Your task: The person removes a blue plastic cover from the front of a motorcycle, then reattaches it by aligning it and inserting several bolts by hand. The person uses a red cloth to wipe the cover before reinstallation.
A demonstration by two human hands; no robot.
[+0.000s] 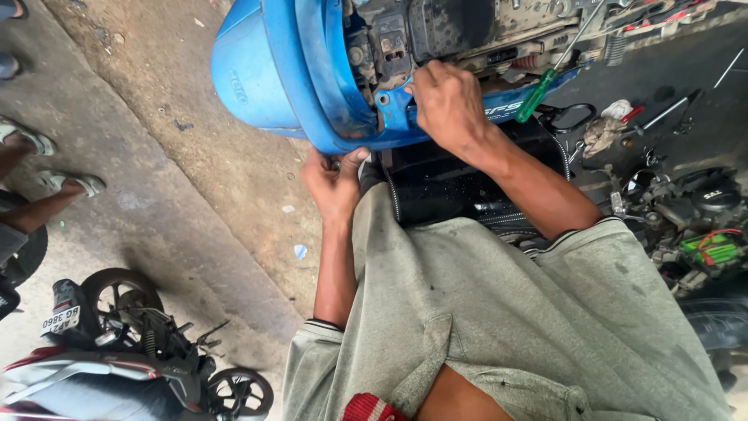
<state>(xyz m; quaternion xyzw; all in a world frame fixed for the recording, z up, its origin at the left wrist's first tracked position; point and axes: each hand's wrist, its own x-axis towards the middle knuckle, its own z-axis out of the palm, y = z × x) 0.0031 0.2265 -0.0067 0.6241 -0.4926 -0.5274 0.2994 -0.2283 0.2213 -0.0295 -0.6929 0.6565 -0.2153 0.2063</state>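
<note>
From the head camera, the left hand point(335, 181) gripped the lower edge of the blue scooter body panel point(288, 74), fingers curled under it and thumb up against it. The right hand point(448, 101) pressed closed on the panel's inner bracket; whether it pinched a fastener was unclear. A green-handled screwdriver point(545, 82) lay nearby. The panel was seemingly being fitted or freed; next, steady support while working the fastener.

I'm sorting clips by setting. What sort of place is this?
Probably a roadside motorcycle repair spot: a blue scooter body panel under both hands, a green-handled screwdriver stuck in the frame, and parked motorbikes on bare concrete.
</note>
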